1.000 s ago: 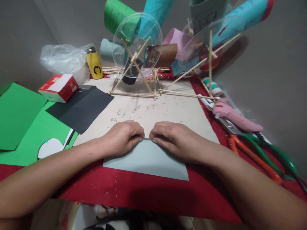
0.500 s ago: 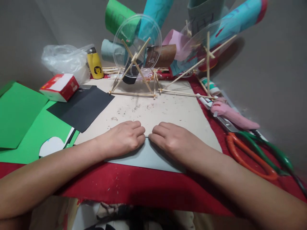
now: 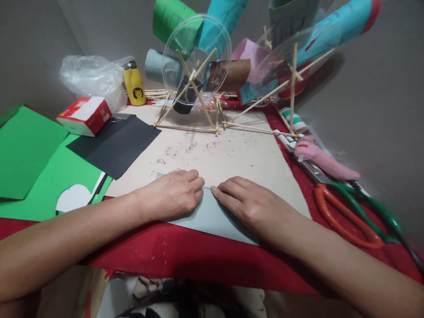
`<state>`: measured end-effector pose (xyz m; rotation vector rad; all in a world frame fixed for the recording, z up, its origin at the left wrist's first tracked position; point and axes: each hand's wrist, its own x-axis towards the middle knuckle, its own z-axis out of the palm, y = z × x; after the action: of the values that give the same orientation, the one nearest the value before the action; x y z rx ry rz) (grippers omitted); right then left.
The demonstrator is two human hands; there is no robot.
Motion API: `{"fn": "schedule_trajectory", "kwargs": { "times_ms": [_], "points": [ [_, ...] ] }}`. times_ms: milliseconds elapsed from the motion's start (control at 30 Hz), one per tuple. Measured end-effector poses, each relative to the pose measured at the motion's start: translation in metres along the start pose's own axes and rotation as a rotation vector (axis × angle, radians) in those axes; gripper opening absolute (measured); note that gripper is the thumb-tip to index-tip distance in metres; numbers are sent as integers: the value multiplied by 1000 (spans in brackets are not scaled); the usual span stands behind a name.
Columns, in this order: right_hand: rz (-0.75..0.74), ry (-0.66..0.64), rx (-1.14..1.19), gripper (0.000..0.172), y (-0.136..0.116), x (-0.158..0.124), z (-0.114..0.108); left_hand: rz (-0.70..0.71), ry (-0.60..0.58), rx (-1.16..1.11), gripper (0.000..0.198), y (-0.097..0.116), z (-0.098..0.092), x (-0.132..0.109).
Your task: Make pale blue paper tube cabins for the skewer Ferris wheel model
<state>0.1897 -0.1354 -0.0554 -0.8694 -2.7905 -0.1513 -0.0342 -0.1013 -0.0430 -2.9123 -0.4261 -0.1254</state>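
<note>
both hands lie palm down on a pale grey-blue sheet of paper [image 3: 212, 216], which sits at the near edge of a beige cardboard board [image 3: 232, 154] and overhangs onto the red cloth [image 3: 185, 251] in front of the person. the left hand [image 3: 174, 194] is curled, its fingertips bearing down on the sheet's far edge. the right hand [image 3: 251, 203] is flatter, fingers stretched and pressing the same edge. the two sets of fingertips are close together but not touching. the left thumb is hidden, so i cannot tell whether that hand also pinches the paper.

the likeliest trouble is the sheet skating. it straddles the step between board and cloth, so uneven pressure could swing it and leave a crooked line. the small dark crumbs scattered on the board could also dent or mark the paper if they get beneath it. the right forearm is near the orange-handled scissors [image 3: 341, 212], and a sideways sweep could snag them. a push forward could reach the wooden stick frame [image 3: 192, 95], though it stands well apart.

there is little to read. the red and white carton [image 3: 84, 115] carries print too small to make out, and the yellow bottle [image 3: 134, 84] shows a lion face but no legible words.
</note>
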Motion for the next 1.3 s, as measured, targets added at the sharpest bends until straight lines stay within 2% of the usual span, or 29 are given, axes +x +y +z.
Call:
{"fn": "schedule_trajectory", "kwargs": {
  "times_ms": [100,200,300,433,567,767,867,1000,1133,1300],
  "points": [
    [80,63,124,32,3,-11,3,-42,29,-48,22,-3,3,-2],
    [266,131,270,26,8,-19,3,-175,73,-167,23,-4,5,1],
    [387,90,402,17,12,-19,-1,-277,51,-345,23,-2,3,11],
    [391,28,508,14,15,-11,-5,-353,-7,-531,13,2,-2,29],
    [354,45,508,16,22,-7,-7,-416,-10,-610,8,4,0,37],
    [441,13,608,11,35,-9,-12,-392,93,-541,15,-2,6,34],
    [465,29,680,14,38,-9,-10,-385,102,-579,14,-4,7,33],
    [434,39,652,15,38,-9,-5,-383,85,-616,10,-5,9,37],
    [414,-3,602,14,36,-10,-6,-365,96,-622,11,-4,11,38],
    [434,-44,577,10,35,-10,-8,-295,142,-499,17,0,15,36]
  ]
}}
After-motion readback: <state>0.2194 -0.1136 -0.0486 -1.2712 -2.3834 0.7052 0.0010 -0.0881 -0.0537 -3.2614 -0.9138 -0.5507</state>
